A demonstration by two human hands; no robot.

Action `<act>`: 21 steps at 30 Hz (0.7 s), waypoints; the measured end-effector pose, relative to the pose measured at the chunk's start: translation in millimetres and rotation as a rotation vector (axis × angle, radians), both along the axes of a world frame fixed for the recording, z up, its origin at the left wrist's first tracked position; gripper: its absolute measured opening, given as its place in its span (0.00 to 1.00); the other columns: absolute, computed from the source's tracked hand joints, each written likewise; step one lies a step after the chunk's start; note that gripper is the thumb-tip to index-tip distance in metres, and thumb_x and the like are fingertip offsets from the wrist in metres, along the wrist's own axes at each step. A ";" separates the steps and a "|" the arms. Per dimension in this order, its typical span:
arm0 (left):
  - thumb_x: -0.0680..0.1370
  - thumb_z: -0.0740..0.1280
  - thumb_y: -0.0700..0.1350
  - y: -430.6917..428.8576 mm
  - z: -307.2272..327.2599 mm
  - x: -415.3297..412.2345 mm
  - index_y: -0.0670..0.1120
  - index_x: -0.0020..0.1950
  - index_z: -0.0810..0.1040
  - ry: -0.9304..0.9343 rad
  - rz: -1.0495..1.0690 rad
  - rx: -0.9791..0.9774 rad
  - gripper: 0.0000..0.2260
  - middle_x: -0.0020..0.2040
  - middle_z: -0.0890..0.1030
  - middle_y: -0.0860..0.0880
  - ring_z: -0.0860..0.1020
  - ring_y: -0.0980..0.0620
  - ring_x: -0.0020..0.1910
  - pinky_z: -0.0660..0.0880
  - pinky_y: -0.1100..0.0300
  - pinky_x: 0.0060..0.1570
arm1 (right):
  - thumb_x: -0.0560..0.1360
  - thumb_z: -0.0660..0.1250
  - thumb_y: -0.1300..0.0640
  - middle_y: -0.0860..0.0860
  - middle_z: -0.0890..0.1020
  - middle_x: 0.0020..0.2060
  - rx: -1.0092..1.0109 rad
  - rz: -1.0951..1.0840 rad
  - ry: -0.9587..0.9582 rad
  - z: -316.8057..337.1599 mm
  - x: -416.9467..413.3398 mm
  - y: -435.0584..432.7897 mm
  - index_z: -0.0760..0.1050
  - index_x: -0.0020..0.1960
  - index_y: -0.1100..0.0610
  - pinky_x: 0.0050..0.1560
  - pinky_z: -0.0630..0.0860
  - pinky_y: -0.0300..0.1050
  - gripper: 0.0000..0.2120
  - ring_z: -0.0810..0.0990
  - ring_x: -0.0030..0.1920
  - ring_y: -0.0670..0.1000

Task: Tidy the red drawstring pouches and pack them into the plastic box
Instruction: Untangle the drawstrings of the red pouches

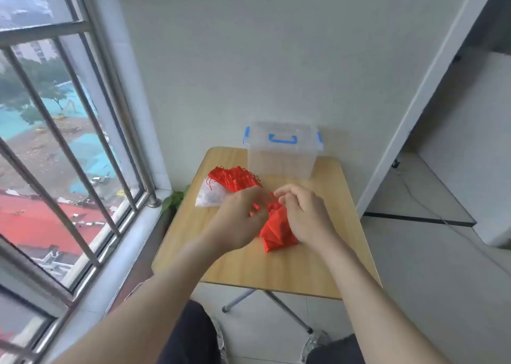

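A bunch of red drawstring pouches [276, 233] lies in the middle of the small wooden table [249, 269]. My left hand [239, 219] and my right hand [304, 217] both curl their fingers around its upper end, partly hiding it. A second heap of red pouches [235, 178] lies further back on the left, touching nothing but the table and a white bag. The clear plastic box [282, 156] with blue handle and latches stands shut at the table's far edge.
A white plastic bag [210, 197] lies beside the far heap at the table's left edge. A barred window runs along the left, a wall stands behind the box, and a green plant [172, 200] peeks up by the sill.
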State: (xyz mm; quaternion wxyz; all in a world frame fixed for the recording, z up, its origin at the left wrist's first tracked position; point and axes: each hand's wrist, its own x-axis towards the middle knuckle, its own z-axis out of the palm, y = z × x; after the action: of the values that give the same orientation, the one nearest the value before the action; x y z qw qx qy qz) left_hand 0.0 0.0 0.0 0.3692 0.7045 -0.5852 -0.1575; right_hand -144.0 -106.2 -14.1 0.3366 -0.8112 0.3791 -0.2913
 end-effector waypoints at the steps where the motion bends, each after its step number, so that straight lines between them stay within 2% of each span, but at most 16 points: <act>1: 0.80 0.65 0.39 -6.9 -12.8 -0.5 0.50 0.60 0.83 0.026 0.007 0.008 0.13 0.53 0.83 0.59 0.80 0.63 0.49 0.75 0.67 0.49 | 0.85 0.58 0.61 0.39 0.83 0.45 -0.006 -0.017 -0.005 -10.4 -1.3 -7.1 0.84 0.56 0.52 0.46 0.68 0.22 0.16 0.81 0.50 0.45; 3: 0.80 0.65 0.39 -20.3 -39.6 -1.5 0.51 0.59 0.84 0.072 0.038 0.017 0.13 0.53 0.83 0.60 0.80 0.62 0.51 0.77 0.62 0.52 | 0.85 0.60 0.60 0.42 0.85 0.47 -0.005 -0.065 0.006 -32.7 -2.8 -22.0 0.83 0.57 0.51 0.47 0.69 0.23 0.13 0.81 0.50 0.43; 5: 0.79 0.65 0.38 -30.5 -66.4 -3.2 0.52 0.57 0.84 0.097 0.070 0.018 0.14 0.54 0.83 0.60 0.80 0.61 0.52 0.77 0.61 0.53 | 0.84 0.63 0.60 0.43 0.86 0.47 -0.023 -0.075 0.006 -54.2 -3.4 -32.3 0.83 0.58 0.51 0.48 0.72 0.26 0.11 0.82 0.48 0.41; 9: 0.78 0.65 0.36 -54.9 -105.2 -0.2 0.51 0.55 0.84 0.143 0.184 -0.035 0.13 0.53 0.83 0.59 0.80 0.61 0.51 0.77 0.60 0.51 | 0.81 0.66 0.62 0.43 0.86 0.51 -0.013 -0.110 -0.006 -92.3 -0.1 -53.7 0.82 0.59 0.51 0.56 0.79 0.40 0.11 0.83 0.51 0.41; 13: 0.77 0.65 0.34 -76.3 -126.3 2.8 0.51 0.56 0.84 0.129 0.237 -0.079 0.15 0.52 0.82 0.58 0.79 0.60 0.52 0.75 0.61 0.51 | 0.78 0.69 0.57 0.47 0.82 0.58 0.060 -0.141 0.103 -111.9 11.3 -62.4 0.78 0.66 0.49 0.66 0.77 0.52 0.17 0.80 0.62 0.51; 16: 0.76 0.64 0.32 -98.2 -124.3 2.3 0.48 0.59 0.84 0.062 0.201 -0.040 0.18 0.54 0.81 0.53 0.76 0.58 0.54 0.69 0.72 0.54 | 0.75 0.65 0.46 0.53 0.79 0.62 0.164 -0.173 0.284 -105.9 27.6 -71.2 0.73 0.72 0.49 0.69 0.73 0.58 0.25 0.76 0.66 0.60; 18: 0.76 0.62 0.32 -107.5 -120.1 1.8 0.47 0.63 0.82 0.004 0.155 0.027 0.20 0.58 0.79 0.52 0.73 0.57 0.57 0.63 0.79 0.56 | 0.76 0.64 0.45 0.56 0.78 0.63 0.211 -0.195 0.375 -99.3 35.5 -72.3 0.72 0.71 0.50 0.69 0.73 0.61 0.25 0.76 0.67 0.64; 19: 0.76 0.61 0.32 -111.2 -121.0 3.3 0.46 0.65 0.81 -0.012 0.141 0.069 0.21 0.59 0.77 0.51 0.72 0.57 0.57 0.62 0.79 0.55 | 0.77 0.65 0.45 0.57 0.78 0.63 0.220 -0.206 0.434 -99.6 38.1 -73.5 0.72 0.70 0.51 0.68 0.74 0.61 0.23 0.76 0.66 0.65; 21: 0.76 0.61 0.33 -112.3 -123.9 8.2 0.46 0.66 0.80 -0.046 0.113 0.141 0.21 0.59 0.77 0.49 0.73 0.52 0.59 0.62 0.73 0.53 | 0.75 0.65 0.42 0.57 0.79 0.60 0.247 -0.214 0.504 -102.3 38.5 -75.0 0.73 0.65 0.51 0.65 0.76 0.61 0.22 0.78 0.64 0.66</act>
State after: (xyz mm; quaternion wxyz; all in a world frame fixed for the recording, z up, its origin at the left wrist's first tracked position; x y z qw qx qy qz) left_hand 8.2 -112.3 -123.9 0.3133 0.7642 -0.5402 -0.1611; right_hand -105.5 -181.1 -116.3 0.2955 -0.7662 0.5667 -0.0664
